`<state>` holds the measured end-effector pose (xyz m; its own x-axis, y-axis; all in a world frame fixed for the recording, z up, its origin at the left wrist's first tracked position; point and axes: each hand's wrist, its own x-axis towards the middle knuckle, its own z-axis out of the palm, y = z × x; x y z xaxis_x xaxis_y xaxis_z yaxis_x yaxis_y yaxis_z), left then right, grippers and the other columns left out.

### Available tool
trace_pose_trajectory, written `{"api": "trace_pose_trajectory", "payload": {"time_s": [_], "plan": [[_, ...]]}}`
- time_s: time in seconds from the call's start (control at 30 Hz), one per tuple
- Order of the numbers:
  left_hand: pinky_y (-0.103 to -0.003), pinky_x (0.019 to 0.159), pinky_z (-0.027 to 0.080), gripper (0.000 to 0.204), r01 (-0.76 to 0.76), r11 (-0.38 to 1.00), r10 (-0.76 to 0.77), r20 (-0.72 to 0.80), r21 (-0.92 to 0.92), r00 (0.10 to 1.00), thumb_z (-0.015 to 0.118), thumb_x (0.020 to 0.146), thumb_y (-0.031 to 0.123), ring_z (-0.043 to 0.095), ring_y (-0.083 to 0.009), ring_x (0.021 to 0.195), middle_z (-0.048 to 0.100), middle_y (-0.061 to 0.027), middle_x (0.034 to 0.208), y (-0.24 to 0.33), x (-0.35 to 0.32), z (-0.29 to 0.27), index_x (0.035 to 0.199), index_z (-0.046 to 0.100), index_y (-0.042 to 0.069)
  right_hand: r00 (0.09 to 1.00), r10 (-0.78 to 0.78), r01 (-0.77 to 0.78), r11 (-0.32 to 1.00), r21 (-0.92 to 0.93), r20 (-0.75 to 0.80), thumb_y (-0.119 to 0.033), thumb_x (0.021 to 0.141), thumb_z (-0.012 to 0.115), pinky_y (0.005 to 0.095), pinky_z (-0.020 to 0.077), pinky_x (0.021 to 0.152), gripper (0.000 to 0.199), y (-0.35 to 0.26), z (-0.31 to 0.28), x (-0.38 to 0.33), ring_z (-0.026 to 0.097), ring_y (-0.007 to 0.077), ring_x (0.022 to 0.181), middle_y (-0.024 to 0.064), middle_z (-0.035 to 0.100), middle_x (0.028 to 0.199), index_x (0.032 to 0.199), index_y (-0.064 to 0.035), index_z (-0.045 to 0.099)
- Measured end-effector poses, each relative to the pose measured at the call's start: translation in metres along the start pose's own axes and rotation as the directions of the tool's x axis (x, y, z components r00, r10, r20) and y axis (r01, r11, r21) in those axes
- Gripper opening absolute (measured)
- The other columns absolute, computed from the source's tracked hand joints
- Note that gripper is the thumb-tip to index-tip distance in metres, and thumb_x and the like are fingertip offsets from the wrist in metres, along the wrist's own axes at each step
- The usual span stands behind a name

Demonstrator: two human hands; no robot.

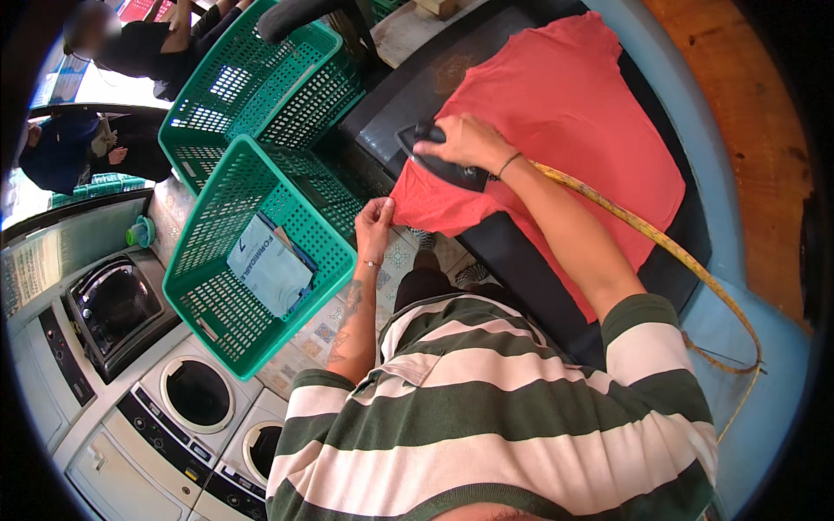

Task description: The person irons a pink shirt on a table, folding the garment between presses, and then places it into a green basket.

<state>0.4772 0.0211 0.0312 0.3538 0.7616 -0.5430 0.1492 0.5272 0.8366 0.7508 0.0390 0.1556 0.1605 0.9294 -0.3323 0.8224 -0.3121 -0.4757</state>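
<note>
A coral-red shirt point(573, 113) lies spread over a dark ironing board point(382, 128). My right hand point(473, 146) is closed around the black handle of an iron point(465, 176). The iron rests on the shirt's sleeve, partly covered by my hand. Between the fingers of my left hand point(375, 224) is the sleeve's end, pulled out past the board's near left edge. From behind the iron a yellow, worn-looking cord point(643, 224) runs under my right forearm and curves off to the right.
Two green plastic baskets stand left of the board: the nearer basket point(201, 334) holds folded garments point(268, 265), the farther basket point(304, 102) sits behind it. Front-loading machines point(198, 395) line the lower left. Two people point(130, 43) are at the upper left. A wooden surface point(738, 104) borders the right.
</note>
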Motion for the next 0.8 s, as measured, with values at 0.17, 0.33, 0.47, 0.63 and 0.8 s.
{"api": "trace_pose_trajectory", "payload": {"time_s": [0.17, 0.33, 0.47, 0.63, 0.8], "plan": [[-0.025, 0.074, 0.049, 0.031, 0.003, 0.999, -0.001, -0.035, 0.046, 0.999, 0.071, 0.096, 0.033, 0.062, -0.0070, 0.084, 0.067, 0.0031, 0.095, 0.006, -0.013, 0.018, 0.112, 0.063, 0.008, 0.958, 0.271, -0.218, 0.899, 0.379, -0.093, -0.053, 0.086, 0.070, 0.0467, 0.0541, 0.082, 0.055, 0.078, -0.018, -0.107, 0.070, 0.0399, 0.095, 0.0218, 0.073, 0.100, 0.112, -0.0044, 0.072], [-0.031, 0.080, 0.053, 0.056, 0.083, 0.988, -0.074, -0.069, 0.131, 0.995, 0.081, 0.086, 0.036, 0.062, -0.0106, 0.098, 0.064, -0.0010, 0.110, 0.000, -0.014, 0.055, 0.124, 0.051, 0.009, 0.743, 0.595, -0.466, 0.788, 0.402, -0.306, -0.055, 0.086, 0.070, 0.0464, 0.0530, 0.084, 0.057, 0.165, 0.016, -0.305, 0.069, 0.0418, 0.098, 0.0233, 0.072, 0.102, 0.109, -0.0034, 0.072], [-0.035, 0.075, 0.055, 0.061, 0.123, 0.971, -0.104, -0.100, 0.203, 0.989, 0.088, 0.078, 0.031, 0.063, -0.0143, 0.082, 0.063, -0.0022, 0.103, 0.002, -0.011, 0.069, 0.120, 0.049, 0.009, 0.386, 0.891, -0.687, 0.450, 0.570, -0.238, -0.064, 0.081, 0.070, 0.0493, 0.0515, 0.087, 0.068, 0.234, 0.039, -0.445, 0.069, 0.0419, 0.100, 0.0259, 0.071, 0.100, 0.106, -0.0001, 0.072], [-0.038, 0.074, 0.058, 0.045, 0.132, 0.954, -0.115, -0.079, 0.269, 0.990, 0.086, 0.080, 0.027, 0.065, -0.0178, 0.076, 0.066, -0.0026, 0.092, 0.018, -0.015, 0.066, 0.108, 0.057, 0.008, 0.029, 0.939, -0.771, 0.239, 0.591, -0.342, -0.072, 0.084, 0.060, 0.0509, 0.0515, 0.088, 0.079, 0.317, 0.052, -0.549, 0.067, 0.0471, 0.101, 0.0313, 0.070, 0.102, 0.104, 0.0042, 0.070], [-0.039, 0.077, 0.057, 0.025, 0.051, 0.965, -0.054, 0.005, 0.257, 0.999, 0.077, 0.089, 0.024, 0.068, -0.0170, 0.084, 0.071, -0.0021, 0.100, 0.034, -0.026, 0.064, 0.106, 0.063, 0.010, 0.142, 0.382, -0.828, 0.552, 0.102, -0.913, -0.038, 0.089, 0.070, 0.0512, 0.0478, 0.084, 0.043, 0.280, 0.054, -0.551, 0.062, 0.0394, 0.099, 0.0145, 0.064, 0.108, 0.122, -0.0102, 0.063]]}}
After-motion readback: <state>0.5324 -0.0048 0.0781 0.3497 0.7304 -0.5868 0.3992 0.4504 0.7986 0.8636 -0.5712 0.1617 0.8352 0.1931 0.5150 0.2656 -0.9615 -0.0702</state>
